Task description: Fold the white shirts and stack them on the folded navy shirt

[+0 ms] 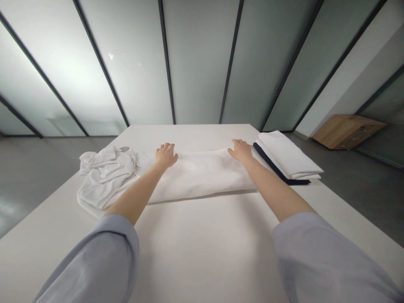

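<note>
A white garment (202, 172) lies across the table, its middle part flat in a long band and its left end bunched into loose folds (109, 174). My left hand (166, 155) rests on the far edge of the flat part, left of centre, fingers stretched forward and thumb out to the side. Toward the right end, my right hand (240, 150) lies on the same far edge with its fingers spread. Neither hand shows a grip on the cloth. A grey round spot (124, 149) shows on the bunched end.
At the right edge of the white table (202, 244) sits a stack of folded white cloth (287, 153) over a dark navy folded piece (277, 170). A wooden cabinet (344, 131) stands on the floor at the right. Frosted glass panels (198, 63) line the far side.
</note>
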`<state>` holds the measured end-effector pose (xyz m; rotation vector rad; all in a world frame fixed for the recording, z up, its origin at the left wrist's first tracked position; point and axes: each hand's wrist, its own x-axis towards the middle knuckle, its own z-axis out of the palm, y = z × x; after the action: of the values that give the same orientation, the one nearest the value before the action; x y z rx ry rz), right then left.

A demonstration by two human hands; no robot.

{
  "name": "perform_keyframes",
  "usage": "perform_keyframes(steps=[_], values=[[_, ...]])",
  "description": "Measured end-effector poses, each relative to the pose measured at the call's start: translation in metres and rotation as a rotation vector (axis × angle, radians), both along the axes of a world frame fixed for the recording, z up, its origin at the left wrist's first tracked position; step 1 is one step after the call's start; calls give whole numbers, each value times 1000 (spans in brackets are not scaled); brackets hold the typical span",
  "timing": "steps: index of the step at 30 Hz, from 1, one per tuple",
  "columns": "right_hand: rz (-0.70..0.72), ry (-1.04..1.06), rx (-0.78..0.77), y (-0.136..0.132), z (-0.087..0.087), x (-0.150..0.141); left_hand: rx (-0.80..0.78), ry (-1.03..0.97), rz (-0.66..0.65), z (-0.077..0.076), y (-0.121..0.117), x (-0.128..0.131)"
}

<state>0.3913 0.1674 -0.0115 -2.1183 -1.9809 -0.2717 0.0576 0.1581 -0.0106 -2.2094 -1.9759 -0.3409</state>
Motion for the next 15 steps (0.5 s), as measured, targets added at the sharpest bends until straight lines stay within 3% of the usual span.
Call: perform_keyframes(steps=[3,5,8,10,15], values=[[210,-7,-90,-18,-18,-24,-200,16,-43,-18,-19,29],[266,-2,-200,-32,-32,-33,-299,-4,-29,-29,-26,43],[166,26,-361,-49,-54,-32,-351,-30,-44,-46,-24,48],[75,53,-389,-57,-65,-27,-346,-26,-116,-57,-20,43],[11,67,-360,-64,-73,-21,-145,-37,-278,-74,-15,28]])
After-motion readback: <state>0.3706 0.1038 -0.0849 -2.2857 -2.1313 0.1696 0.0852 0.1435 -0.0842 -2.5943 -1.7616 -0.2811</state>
